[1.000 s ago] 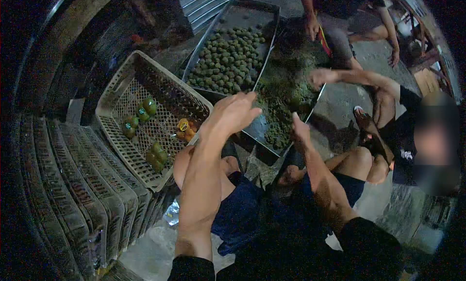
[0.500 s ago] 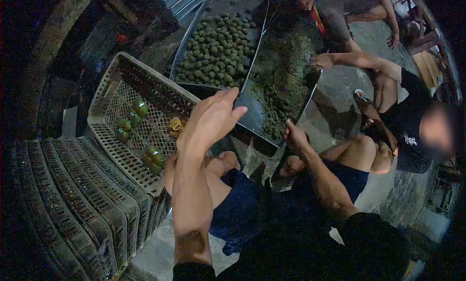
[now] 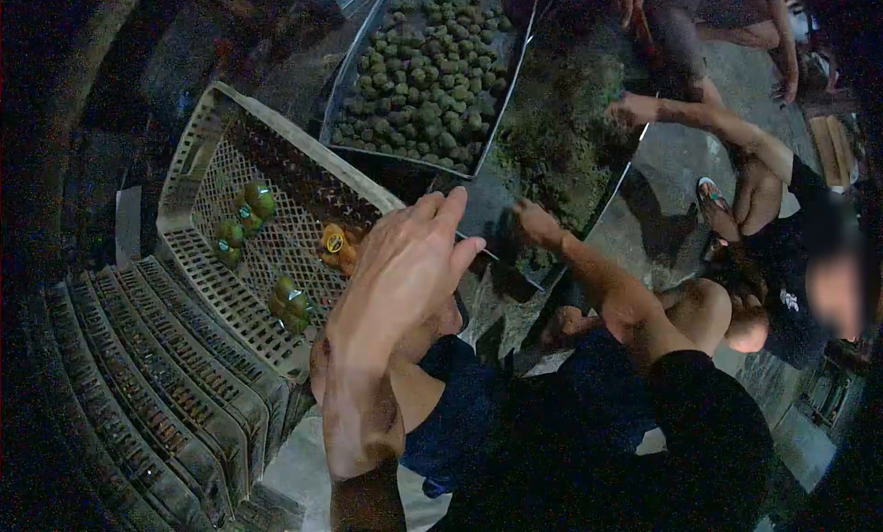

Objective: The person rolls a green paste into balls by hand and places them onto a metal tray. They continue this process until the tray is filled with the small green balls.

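My left hand [image 3: 409, 247] hovers between the plastic crate and the metal trays, fingers stretched out and thumb apart, with nothing visible in it. My right hand [image 3: 538, 225] reaches down to the near end of a metal tray of crumbly green-brown material [image 3: 566, 150]; its fingertips are dark and blurred against the material, so I cannot tell whether they hold any. Beside that tray stands another metal tray [image 3: 324, 132] full of round greenish balls [image 3: 428, 77]. Across the material tray, another person's hand [image 3: 630, 111] touches the same material.
A tilted plastic crate [image 3: 189, 160] at left holds several shiny wrapped green bundles [image 3: 256, 201] and an orange one [image 3: 338, 247] with a round label. Below it, more crates [image 3: 175, 376] are stacked. A person in dark clothes [image 3: 782, 256] sits at right; another person's arm [image 3: 782, 49] shows behind.
My right hand has moved forward and left, from beside the tray's near edge to the material. My left hand stays raised, slightly lower and turned. The view has shifted a little.
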The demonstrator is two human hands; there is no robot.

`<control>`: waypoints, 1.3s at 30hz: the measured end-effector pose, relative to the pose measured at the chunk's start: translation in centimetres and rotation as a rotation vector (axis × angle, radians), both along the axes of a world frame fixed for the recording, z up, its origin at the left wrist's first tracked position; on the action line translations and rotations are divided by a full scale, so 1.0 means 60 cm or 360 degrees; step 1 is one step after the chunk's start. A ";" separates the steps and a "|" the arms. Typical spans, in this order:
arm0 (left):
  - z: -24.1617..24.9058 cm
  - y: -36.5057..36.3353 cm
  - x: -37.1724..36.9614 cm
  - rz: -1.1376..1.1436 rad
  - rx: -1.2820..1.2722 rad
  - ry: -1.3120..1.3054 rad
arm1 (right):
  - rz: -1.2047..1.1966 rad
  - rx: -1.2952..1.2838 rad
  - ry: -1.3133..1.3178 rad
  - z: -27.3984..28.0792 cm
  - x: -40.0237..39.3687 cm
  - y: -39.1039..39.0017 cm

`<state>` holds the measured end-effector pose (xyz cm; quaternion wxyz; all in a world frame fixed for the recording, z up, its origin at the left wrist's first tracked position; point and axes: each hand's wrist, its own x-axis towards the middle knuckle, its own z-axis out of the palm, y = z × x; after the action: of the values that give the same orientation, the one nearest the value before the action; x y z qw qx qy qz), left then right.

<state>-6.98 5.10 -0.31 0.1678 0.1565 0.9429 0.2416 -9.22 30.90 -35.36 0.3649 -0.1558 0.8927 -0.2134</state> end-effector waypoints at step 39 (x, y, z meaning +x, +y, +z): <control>-0.004 0.000 -0.014 -0.0028 -0.0007 -0.0099 | -0.0750 -0.0431 -0.0870 -0.015 0.047 0.145</control>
<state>-7.84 5.13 -0.54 0.1996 0.1568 0.9363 0.2429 -6.39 39.58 -36.25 0.5066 0.0695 0.7375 -0.4411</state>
